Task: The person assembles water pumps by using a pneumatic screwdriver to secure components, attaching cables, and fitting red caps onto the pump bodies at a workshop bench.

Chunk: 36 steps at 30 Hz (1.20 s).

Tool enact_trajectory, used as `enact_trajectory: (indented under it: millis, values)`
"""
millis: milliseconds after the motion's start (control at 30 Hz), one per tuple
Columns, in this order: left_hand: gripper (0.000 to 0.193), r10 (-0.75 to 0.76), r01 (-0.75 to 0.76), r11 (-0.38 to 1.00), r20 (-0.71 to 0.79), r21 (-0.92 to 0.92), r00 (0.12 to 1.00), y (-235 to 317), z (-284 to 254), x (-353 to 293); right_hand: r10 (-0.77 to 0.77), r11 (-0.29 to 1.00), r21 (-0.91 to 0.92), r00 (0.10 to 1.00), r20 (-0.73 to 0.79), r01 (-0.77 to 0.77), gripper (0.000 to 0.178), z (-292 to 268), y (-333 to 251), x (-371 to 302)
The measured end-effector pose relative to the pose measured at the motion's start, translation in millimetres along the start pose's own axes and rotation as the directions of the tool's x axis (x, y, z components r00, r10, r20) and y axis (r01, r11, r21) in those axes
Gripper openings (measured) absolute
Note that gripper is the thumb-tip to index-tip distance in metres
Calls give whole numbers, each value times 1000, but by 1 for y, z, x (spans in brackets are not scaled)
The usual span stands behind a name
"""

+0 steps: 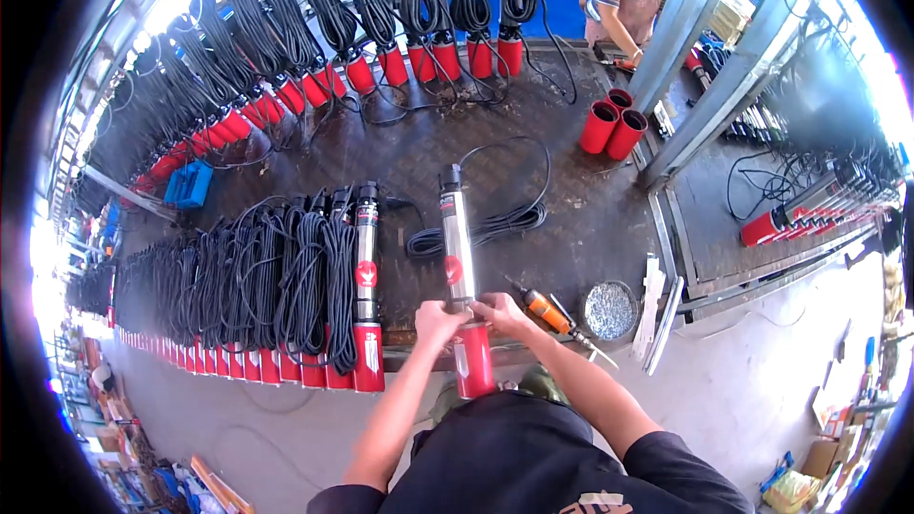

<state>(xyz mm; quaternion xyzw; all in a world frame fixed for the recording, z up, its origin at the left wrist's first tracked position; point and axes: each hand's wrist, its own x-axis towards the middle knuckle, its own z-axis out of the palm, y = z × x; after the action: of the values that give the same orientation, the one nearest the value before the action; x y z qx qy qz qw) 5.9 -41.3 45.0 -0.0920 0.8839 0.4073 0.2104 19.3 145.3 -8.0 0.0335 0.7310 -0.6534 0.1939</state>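
Observation:
A submersible pump (458,240) with a shiny steel body lies across the bench's near edge, its red end piece (473,366) jutting toward my body. My left hand (440,324) wraps round its left side, at the joint between steel and red. On the right side of that same joint, my right hand (505,315) grips with bent fingers. Both palms hide part of the joint. From the pump's black far end runs a black cable, bundled in a coil (509,222) beside it. Just right of my right hand lies an orange power screwdriver (546,311).
A round bowl (637,299) of small metal parts sits near the right edge. Cable-wrapped pumps (367,266) line the left; more stand behind. Three red cylinders (599,128) stand far right, near metal posts (681,33). A blue crate (188,185) is left; another person (621,0) works beyond.

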Motion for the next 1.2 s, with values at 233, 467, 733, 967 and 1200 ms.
enact_trajectory:
  millis: [233, 467, 733, 967, 1200]
  values:
    - [51, -70, 183, 716, 191, -674, 979, -12, 39, 19, 5, 921, -387, 996, -86, -38, 36, -29, -30, -17]
    - [63, -108, 92, 792, 9, -604, 994, -7, 60, 20, -297, 573, -694, 678, -672, -437, 14, -158, 22, -116]
    - [64, -107, 132, 712, 79, -690, 991, -15, 48, 16, -150, 486, -731, 779, -609, -479, 13, -188, 67, -147]
    - [63, -72, 210, 621, 212, -755, 975, -19, 28, 16, 38, 927, -307, 869, -494, -215, 29, -82, -59, -107]
    - [66, -24, 233, 612, 277, -756, 961, -17, 27, 24, 62, 967, -216, 946, -318, -136, 22, 3, -65, -30]
